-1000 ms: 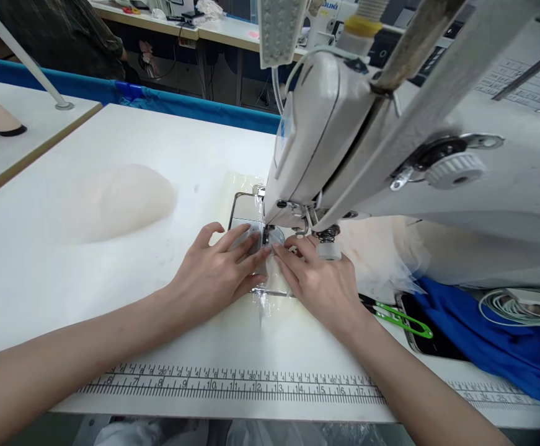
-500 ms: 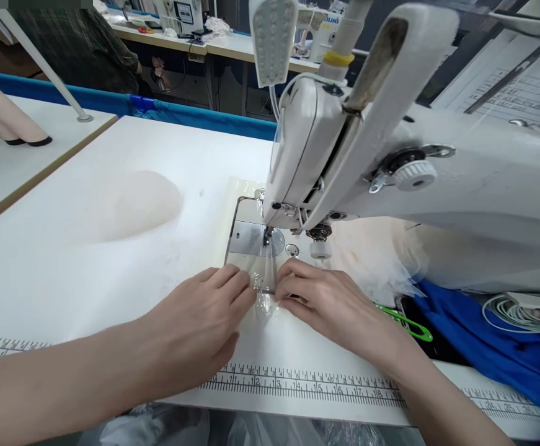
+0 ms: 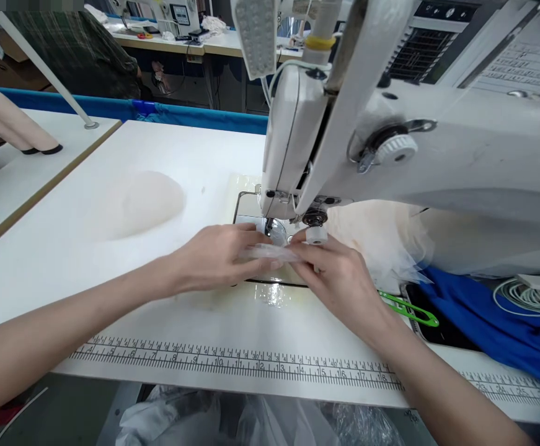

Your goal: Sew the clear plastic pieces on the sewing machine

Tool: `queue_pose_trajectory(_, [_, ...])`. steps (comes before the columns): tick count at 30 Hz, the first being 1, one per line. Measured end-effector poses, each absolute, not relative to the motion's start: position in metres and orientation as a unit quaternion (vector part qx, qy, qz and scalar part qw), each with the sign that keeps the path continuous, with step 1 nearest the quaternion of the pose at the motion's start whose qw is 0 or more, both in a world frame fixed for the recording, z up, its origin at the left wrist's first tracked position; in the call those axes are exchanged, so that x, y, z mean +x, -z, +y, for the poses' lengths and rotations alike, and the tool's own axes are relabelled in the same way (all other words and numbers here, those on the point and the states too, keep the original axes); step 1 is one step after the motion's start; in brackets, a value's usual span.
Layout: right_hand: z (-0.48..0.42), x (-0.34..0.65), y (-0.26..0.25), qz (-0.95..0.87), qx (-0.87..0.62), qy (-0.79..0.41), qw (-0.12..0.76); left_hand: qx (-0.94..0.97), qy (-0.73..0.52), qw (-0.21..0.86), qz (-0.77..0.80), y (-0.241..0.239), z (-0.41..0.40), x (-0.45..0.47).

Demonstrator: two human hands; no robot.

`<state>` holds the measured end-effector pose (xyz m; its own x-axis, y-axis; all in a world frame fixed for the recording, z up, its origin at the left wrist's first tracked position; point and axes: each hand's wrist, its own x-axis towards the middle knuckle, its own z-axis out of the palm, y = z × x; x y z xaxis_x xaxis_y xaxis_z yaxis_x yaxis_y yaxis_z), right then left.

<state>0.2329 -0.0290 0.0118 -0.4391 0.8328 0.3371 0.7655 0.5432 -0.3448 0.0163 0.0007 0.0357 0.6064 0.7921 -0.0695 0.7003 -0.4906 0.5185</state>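
A narrow strip of sheer white fabric [image 3: 266, 251] is stretched sideways between my two hands, just in front of the needle area of a white sewing machine [image 3: 292, 136]. My left hand [image 3: 218, 255] grips its left end between thumb and fingers. At the other end my right hand [image 3: 344, 272] pinches the strip close under the machine head. The metal needle plate [image 3: 278, 231] shows partly behind my fingers. I cannot make out whether the fabric is clear of the presser foot.
Sheer pale fabric [image 3: 372, 238] is heaped right of the needle. Green thread snips [image 3: 411, 310], a blue cloth [image 3: 493, 328] and a coiled cable [image 3: 525, 294] lie at the right. A printed ruler [image 3: 232, 365] runs along the front edge. Someone in dark plaid [image 3: 74, 52] is beyond the table.
Before, the strip ran lengthwise toward me from the needle, with both hands beside it. Now both hands are closer to the machine and the strip lies crosswise between them. The view has shifted slightly.
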Motion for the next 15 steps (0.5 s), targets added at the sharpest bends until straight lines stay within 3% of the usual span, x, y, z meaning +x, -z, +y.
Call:
queue_pose_trajectory(3, [-0.025, 0.234, -0.008, -0.828, -0.485, -0.036, 0.279, 0.876, -0.052, 0.248, 0.411, -0.037, 0.014, 0.015])
queue_pose_trajectory(11, [-0.027, 0.233, -0.010, -0.839, -0.471, -0.032, 0.273, 0.873, -0.091, 0.323, 0.353, -0.031, 0.019, 0.007])
queue_pose_trajectory(15, [-0.030, 0.232, -0.013, -0.893, -0.386, -0.032, 0.228, 0.931, -0.122, 0.171, 0.299, -0.014, -0.002, 0.003])
